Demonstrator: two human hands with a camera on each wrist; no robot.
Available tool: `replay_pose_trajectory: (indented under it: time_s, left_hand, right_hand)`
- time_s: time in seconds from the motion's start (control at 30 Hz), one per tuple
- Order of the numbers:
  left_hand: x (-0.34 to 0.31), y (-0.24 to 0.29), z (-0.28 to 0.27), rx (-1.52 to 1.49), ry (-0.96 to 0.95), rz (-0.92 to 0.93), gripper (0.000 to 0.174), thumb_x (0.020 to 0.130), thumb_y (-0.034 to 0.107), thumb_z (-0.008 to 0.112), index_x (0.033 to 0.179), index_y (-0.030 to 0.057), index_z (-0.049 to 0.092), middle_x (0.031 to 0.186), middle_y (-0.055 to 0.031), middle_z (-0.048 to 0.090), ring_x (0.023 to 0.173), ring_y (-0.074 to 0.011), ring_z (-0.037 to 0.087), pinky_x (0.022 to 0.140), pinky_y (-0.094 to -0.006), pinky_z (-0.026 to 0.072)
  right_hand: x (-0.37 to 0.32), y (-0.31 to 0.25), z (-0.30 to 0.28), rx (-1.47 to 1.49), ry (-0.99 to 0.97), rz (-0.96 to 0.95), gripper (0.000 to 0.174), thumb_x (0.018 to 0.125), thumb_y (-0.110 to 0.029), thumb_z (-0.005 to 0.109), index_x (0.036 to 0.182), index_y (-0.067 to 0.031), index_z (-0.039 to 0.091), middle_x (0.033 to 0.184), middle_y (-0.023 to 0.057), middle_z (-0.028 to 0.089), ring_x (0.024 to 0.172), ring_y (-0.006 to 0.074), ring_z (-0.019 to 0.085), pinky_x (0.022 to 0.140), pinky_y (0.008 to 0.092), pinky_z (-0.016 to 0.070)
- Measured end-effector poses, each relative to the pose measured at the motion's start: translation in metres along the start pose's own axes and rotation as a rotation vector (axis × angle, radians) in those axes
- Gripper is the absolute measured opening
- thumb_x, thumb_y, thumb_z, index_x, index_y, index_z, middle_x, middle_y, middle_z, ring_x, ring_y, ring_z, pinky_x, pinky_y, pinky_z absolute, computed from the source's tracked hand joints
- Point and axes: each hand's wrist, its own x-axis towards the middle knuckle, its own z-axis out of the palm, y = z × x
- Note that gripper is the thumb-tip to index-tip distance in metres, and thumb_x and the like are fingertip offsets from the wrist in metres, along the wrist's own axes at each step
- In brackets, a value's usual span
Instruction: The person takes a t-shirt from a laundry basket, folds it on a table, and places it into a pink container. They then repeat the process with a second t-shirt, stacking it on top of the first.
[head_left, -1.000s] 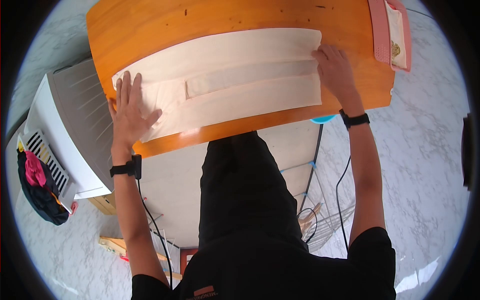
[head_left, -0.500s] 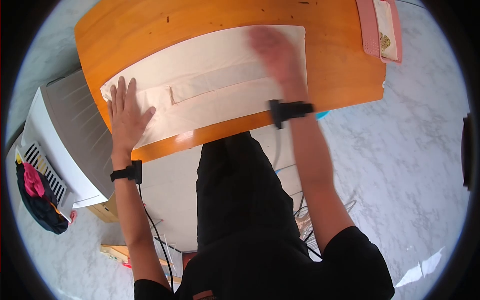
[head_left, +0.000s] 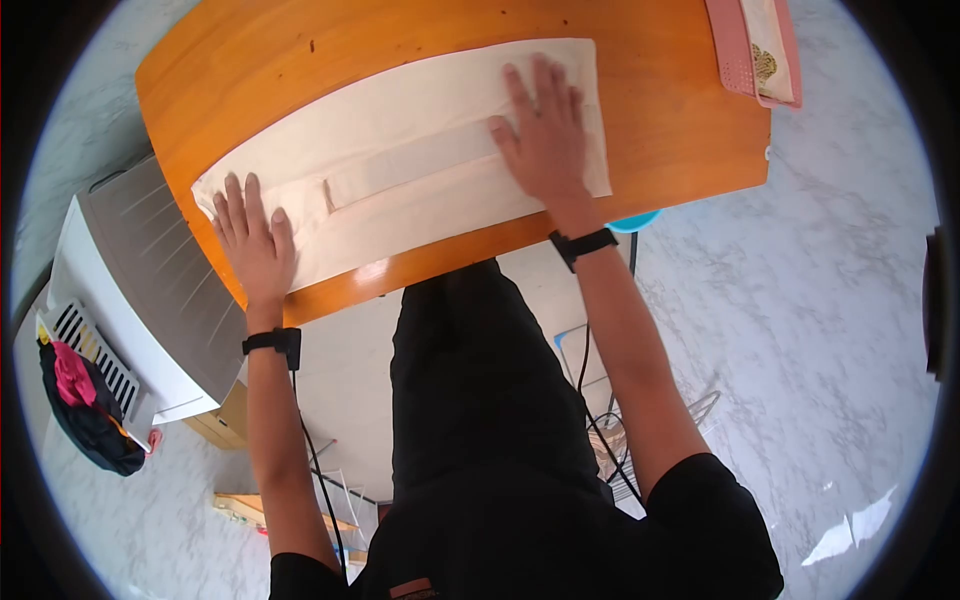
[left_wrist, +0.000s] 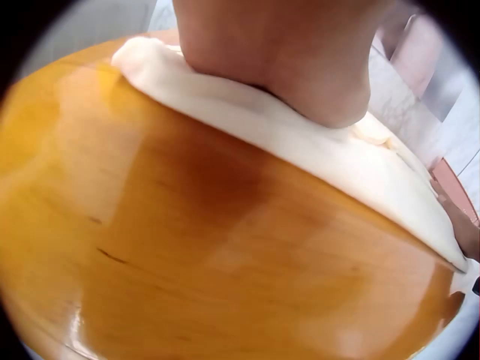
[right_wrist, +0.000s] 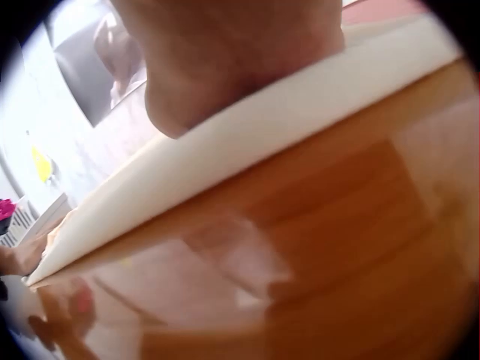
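A long cream cloth (head_left: 350,125) lies spread across the orange wooden table (head_left: 660,110). Along its middle, two folded edges meet around a paler strip (head_left: 420,160). My left hand (head_left: 258,255) rests on its left end, fingers spread and pointing away from me. Near the right end my right hand (head_left: 548,145) lies palm down with straight, spread fingers. In the left wrist view, the heel of the left hand (left_wrist: 277,60) presses on the cloth (left_wrist: 315,154) close to its near edge. The right wrist view shows the right hand (right_wrist: 232,60) low over the cloth (right_wrist: 225,150).
At the table's far right corner stands a pink basket (head_left: 735,60) holding a cream cloth with a gold print. A white cabinet (head_left: 130,300) is close to the table's left side. Part of a turquoise basin (head_left: 632,222) shows below the front edge.
My right hand has left the cloth's right edge, swung inward to the left and settled flat on it with fingers spread. My left hand has stayed on the left end.
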Motion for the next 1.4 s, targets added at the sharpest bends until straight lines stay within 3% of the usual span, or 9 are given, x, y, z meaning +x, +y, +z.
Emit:
replay_pose_trajectory:
  time_s: [0.4,0.77,1.03,1.07,1.1,1.17,1.23,1.33,1.4]
  left_hand:
    - [0.013,0.013,0.010,0.009,0.024,-0.075,0.074,0.101,0.057,0.051,0.165,0.0222,0.039,0.175,-0.0153,0.024,0.158,-0.0511,0.017,0.125,-0.0676,0.0131]
    - [0.012,0.012,0.009,0.002,-0.002,-0.108,0.078,0.100,0.058,0.052,0.165,0.0202,0.036,0.176,-0.0182,0.018,0.160,-0.0496,0.013,0.126,-0.0669,0.0099]
    - [-0.001,0.054,-0.002,0.075,-0.117,-0.228,0.080,0.099,0.059,0.053,0.167,0.0214,0.033,0.176,-0.0185,0.015,0.161,-0.0500,0.007,0.117,-0.0809,0.0053]
    - [-0.003,0.061,-0.006,0.080,-0.120,-0.229,0.080,0.099,0.059,0.053,0.167,0.0214,0.033,0.176,-0.0185,0.015,0.161,-0.0500,0.007,0.117,-0.0809,0.0053]
    - [-0.005,0.068,-0.011,0.095,-0.146,-0.215,0.078,0.099,0.058,0.053,0.166,0.0213,0.035,0.175,-0.0194,0.018,0.160,-0.0496,0.010,0.116,-0.0813,0.0066]
    - [-0.003,0.071,-0.019,0.118,-0.170,-0.200,0.076,0.100,0.057,0.054,0.164,0.0212,0.037,0.174,-0.0203,0.020,0.160,-0.0491,0.013,0.115,-0.0817,0.0080]
    - [0.001,0.067,-0.028,0.063,-0.093,-0.194,0.064,0.099,0.043,0.063,0.155,0.0151,0.049,0.161,-0.0236,0.039,0.149,-0.0489,0.033,0.116,-0.0729,0.0243]
    - [0.019,0.045,-0.036,-0.231,-0.023,-0.176,0.052,0.094,0.025,0.072,0.141,0.0081,0.058,0.140,-0.0229,0.056,0.129,-0.0450,0.050,0.111,-0.0579,0.0398]
    - [0.031,0.042,-0.038,-0.233,-0.050,-0.150,0.048,0.092,0.021,0.074,0.135,0.0057,0.061,0.132,-0.0222,0.059,0.123,-0.0441,0.052,0.107,-0.0528,0.0427]
  right_hand:
    - [0.014,0.048,-0.007,-0.029,-0.009,-0.082,0.067,0.102,-0.048,0.055,0.163,-0.0246,0.042,0.172,0.0132,0.030,0.159,0.0383,0.026,0.129,0.0548,0.0202]
    - [0.021,0.045,-0.010,-0.035,-0.010,-0.080,0.067,0.102,-0.049,0.055,0.164,-0.0273,0.040,0.173,0.0112,0.030,0.159,0.0376,0.026,0.129,0.0544,0.0206]
    - [0.080,0.079,-0.006,-0.031,-0.013,-0.291,0.062,0.106,-0.047,0.049,0.164,-0.0270,0.038,0.174,0.0107,0.027,0.160,0.0325,0.024,0.129,0.0527,0.0210]
    - [0.091,0.079,-0.014,-0.134,0.083,-0.381,0.054,0.106,-0.035,0.055,0.157,-0.0167,0.049,0.162,0.0127,0.046,0.147,0.0342,0.045,0.120,0.0488,0.0370]
    - [0.101,0.079,-0.024,-0.129,0.084,-0.380,0.054,0.106,-0.035,0.055,0.157,-0.0167,0.049,0.162,0.0127,0.046,0.147,0.0342,0.045,0.120,0.0488,0.0370]
    - [0.118,0.081,-0.048,-0.058,-0.231,-0.363,0.066,0.104,-0.037,0.053,0.164,-0.0129,0.037,0.174,0.0187,0.023,0.161,0.0377,0.022,0.131,0.0504,0.0166]
    - [0.136,0.092,-0.052,-0.006,-0.248,-0.421,0.070,0.102,-0.038,0.056,0.165,-0.0131,0.036,0.175,0.0182,0.022,0.161,0.0384,0.020,0.131,0.0501,0.0146]
    - [0.154,0.096,-0.053,-0.038,-0.308,-0.459,0.071,0.103,-0.039,0.055,0.165,-0.0133,0.034,0.175,0.0175,0.021,0.161,0.0387,0.020,0.132,0.0497,0.0138]
    - [0.161,0.097,-0.056,-0.086,-0.230,-0.399,0.071,0.103,-0.039,0.056,0.165,-0.0139,0.033,0.175,0.0170,0.021,0.161,0.0382,0.020,0.132,0.0494,0.0140]
